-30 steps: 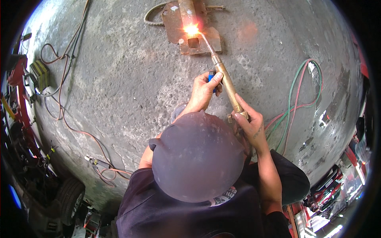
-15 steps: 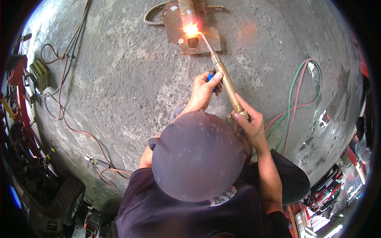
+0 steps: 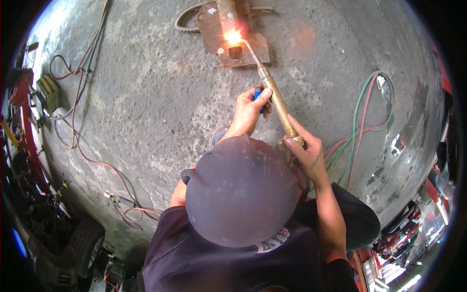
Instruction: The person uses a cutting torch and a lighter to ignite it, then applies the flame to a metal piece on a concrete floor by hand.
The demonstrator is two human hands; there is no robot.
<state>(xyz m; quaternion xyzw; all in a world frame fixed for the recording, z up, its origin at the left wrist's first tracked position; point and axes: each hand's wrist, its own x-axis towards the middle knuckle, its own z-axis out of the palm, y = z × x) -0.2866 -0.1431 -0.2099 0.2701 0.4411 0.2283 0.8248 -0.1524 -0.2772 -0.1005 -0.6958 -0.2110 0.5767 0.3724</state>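
Note:
A brass gas torch (image 3: 278, 103) slants up across the picture, its thin bent tip meeting a bright orange glow (image 3: 234, 36). The glow sits where a rusty metal tube (image 3: 227, 15) rests on a rusty steel plate (image 3: 209, 30) with a square hole. My right hand (image 3: 308, 152) is closed around the torch's rear end, beside its brass valve knob (image 3: 281, 145). Further forward, my left hand (image 3: 250, 111) is closed on a blue lighter (image 3: 259, 99), its thumb against the torch's barrel. Some of its fingers are hidden.
Dark rounded headgear (image 3: 241, 192) covers the lower middle. Green and red hoses (image 3: 357, 129) loop on the concrete floor (image 3: 160, 92) at right. Cables (image 3: 78, 97) run along the left, past a yellow-and-black block (image 3: 48, 94). A tyre (image 3: 87, 248) stands lower left. A rope loop (image 3: 183, 22) touches the plate.
Hardly anything differs. The plate, torch and both hands appear shifted very slightly left in the picture; both grips and the glow at the tip stay the same.

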